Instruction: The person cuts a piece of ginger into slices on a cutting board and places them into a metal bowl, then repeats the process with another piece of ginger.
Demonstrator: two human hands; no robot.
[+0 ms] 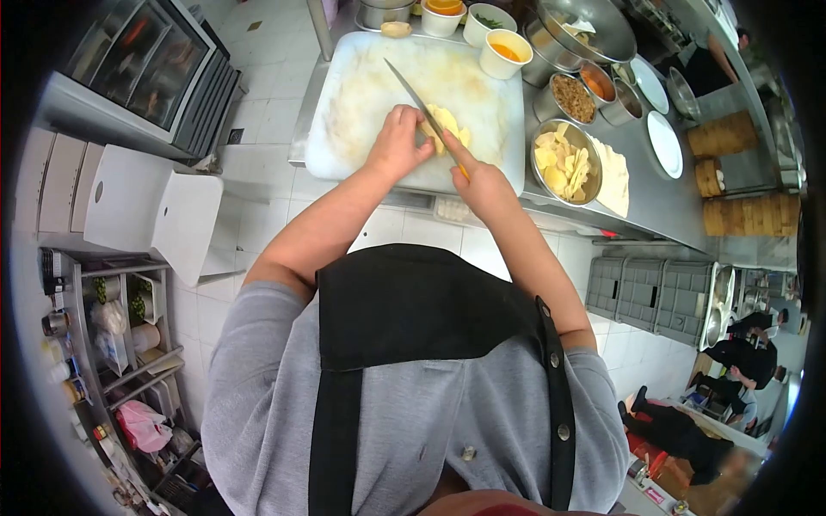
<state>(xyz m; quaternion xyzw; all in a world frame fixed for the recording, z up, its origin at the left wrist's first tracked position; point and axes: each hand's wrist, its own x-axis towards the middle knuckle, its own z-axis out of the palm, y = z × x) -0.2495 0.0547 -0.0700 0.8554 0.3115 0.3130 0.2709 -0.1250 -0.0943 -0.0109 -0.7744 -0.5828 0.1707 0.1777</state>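
A knife (416, 101) with a long blade lies slantwise over the white cutting board (353, 95), its tip pointing to the far left. My right hand (482, 185) grips its yellowish handle, index finger stretched along it. Under and beside the blade are pale yellow slices (447, 120), perhaps potato or ginger. My left hand (397, 144) is curled just left of the blade, fingertips close to the slices; whatever it pinches is hidden. A pale, peeled-looking piece (396, 29) rests at the board's far edge.
Right of the board, a metal bowl (588, 191) holds more pale yellow slices, beside a pale folded cloth (613, 176). White tubs (502, 66) and metal pots of food (571, 101) crowd the far side. A white chair (185, 215) stands left; several people work at far right.
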